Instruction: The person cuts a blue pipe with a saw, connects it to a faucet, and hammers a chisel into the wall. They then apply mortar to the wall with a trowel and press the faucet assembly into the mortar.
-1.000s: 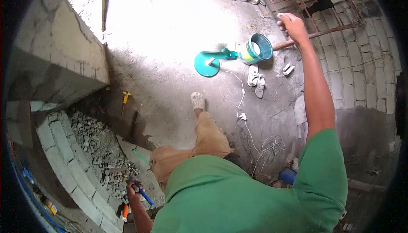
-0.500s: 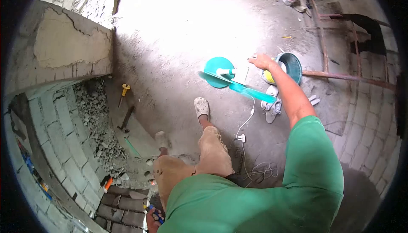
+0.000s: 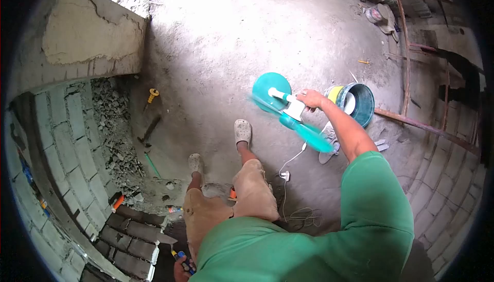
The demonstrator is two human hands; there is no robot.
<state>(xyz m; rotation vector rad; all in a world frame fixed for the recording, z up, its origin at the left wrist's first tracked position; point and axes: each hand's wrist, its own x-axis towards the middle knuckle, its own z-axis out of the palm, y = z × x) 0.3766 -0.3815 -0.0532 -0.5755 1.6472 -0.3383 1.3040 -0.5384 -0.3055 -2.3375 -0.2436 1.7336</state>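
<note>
A teal electric fan with a round base and a white motor housing stands on the floor ahead of me. Its uncaged blades are blurred. My right hand reaches out to the fan, fingers closed around the top of the housing. At the bottom edge, my left hand is down beside my leg, wrapped around the blue-and-yellow handle of a trowel. The trowel's pointed metal blade sticks out past the fingers. A white cord with a plug connection runs from the fan toward my feet.
A dark bucket lies tipped beside the fan, near grey shoes. A hammer and a yellow-handled chisel lie left, by rubble along a block wall. Rusty metal bars stand at right.
My right hand has come down from above the fan and closed on its housing. The trowel's blade has come into view at my left hand. My view has shifted slightly.
</note>
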